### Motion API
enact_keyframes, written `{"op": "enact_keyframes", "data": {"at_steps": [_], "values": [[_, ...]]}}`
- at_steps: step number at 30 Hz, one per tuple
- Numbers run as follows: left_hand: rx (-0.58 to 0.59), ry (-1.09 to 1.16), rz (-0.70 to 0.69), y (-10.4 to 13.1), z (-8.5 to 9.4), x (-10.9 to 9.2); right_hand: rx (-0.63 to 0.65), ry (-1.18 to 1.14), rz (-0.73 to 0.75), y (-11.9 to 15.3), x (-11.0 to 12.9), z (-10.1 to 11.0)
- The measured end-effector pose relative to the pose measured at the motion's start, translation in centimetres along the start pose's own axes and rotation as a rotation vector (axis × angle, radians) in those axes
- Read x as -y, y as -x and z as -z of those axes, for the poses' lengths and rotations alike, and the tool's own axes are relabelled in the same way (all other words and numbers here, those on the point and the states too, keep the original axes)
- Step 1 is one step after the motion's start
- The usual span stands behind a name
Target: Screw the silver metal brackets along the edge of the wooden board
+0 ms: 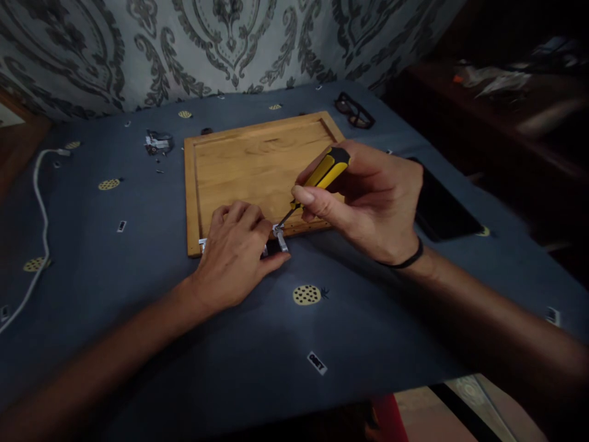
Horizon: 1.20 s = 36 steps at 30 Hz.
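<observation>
A wooden board [257, 159] with a raised frame lies on the dark blue cloth. My right hand [368, 196] grips a yellow and black screwdriver [326, 170], whose tip points down and left onto a small metal bracket [281, 238] at the board's near edge. Over the board's near left edge, my left hand [237, 252] is curled round the metal and dark part beside that bracket, its thumb below it. Part of the metal piece is hidden under my left fingers.
Metal pieces [157, 142] and tiny bits lie left of the board. Glasses [353, 112] rest behind its right corner. A black flat device [444, 202] lies right of my right hand. A white cable [41, 202] runs along the left.
</observation>
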<state>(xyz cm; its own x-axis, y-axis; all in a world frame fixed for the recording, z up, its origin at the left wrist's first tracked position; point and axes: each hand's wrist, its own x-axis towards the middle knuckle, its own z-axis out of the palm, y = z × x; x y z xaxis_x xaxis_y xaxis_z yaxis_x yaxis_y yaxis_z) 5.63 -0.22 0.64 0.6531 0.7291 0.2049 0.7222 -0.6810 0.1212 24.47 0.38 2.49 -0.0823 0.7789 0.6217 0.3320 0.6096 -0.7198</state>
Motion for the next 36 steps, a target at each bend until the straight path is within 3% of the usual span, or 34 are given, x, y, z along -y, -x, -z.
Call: {"op": "enact_keyframes", "data": {"at_steps": [5, 8, 16, 22, 30, 36], "values": [[0.011, 0.001, 0.009, 0.0, 0.0, 0.0, 0.136, -0.102, -0.036, -0.3, 0.0, 0.6], [0.009, -0.009, 0.005, 0.0, 0.0, -0.1, 0.144, -0.064, -0.041, -0.5, -0.1, 0.6], [-0.008, -0.005, 0.005, 0.0, 0.0, 0.0, -0.078, -0.067, 0.049, 0.3, -0.4, -0.7], [-0.001, 0.014, 0.000, 0.0, 0.0, 0.0, -0.271, -0.083, 0.075, 0.0, 0.7, -0.3], [0.006, -0.001, 0.004, 0.0, 0.1, 0.0, -0.125, 0.025, 0.003, 0.4, 0.1, -0.4], [-0.002, -0.004, 0.002, 0.0, 0.0, -0.1, -0.103, -0.004, 0.021, 0.2, -0.5, -0.6]]}}
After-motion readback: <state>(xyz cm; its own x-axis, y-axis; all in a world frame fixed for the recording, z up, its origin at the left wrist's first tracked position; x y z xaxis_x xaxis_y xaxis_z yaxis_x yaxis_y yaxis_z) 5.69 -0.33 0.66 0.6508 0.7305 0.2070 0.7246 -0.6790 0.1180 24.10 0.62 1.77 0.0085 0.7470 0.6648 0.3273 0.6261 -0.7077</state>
